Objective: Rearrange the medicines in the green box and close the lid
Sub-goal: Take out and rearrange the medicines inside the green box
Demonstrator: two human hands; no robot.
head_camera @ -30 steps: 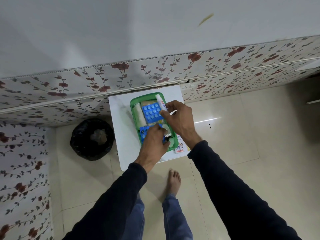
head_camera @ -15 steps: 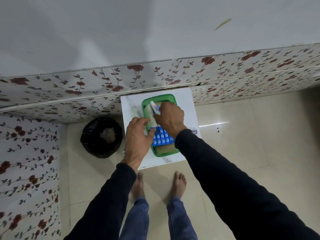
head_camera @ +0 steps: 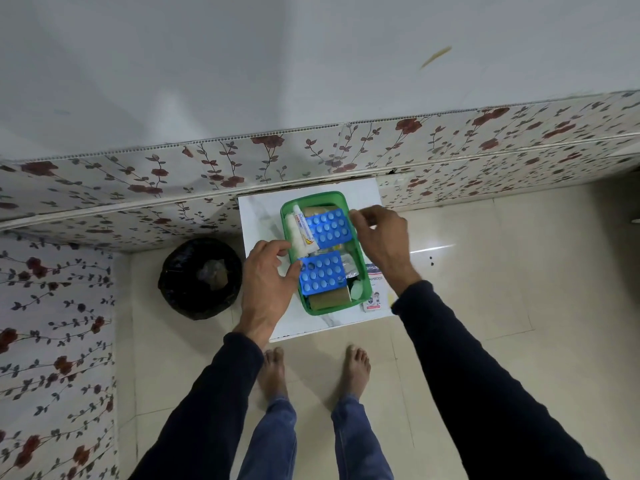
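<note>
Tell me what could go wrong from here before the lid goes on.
The far blue blister pack seems to ride up over the green box rim, so a lid might not seat. The white tube lies loosely across other items and could shift. No lid is in view.

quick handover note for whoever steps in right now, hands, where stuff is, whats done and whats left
Left hand: empty, fingertips at the left rim of the green box, thumb beside the near blue blister pack.
Right hand: empty, fingers open over the box's right rim.
Box sits open on the white table. Inside: far blue blister pack, white ointment tube along the left side, a white roll beside it, tan packets at both ends.
A plaster packet lies outside, right of the box.
Done: the medicines lie mostly in order.
Left: perhaps the plaster packet; fit the lid, which is not in view.
</note>
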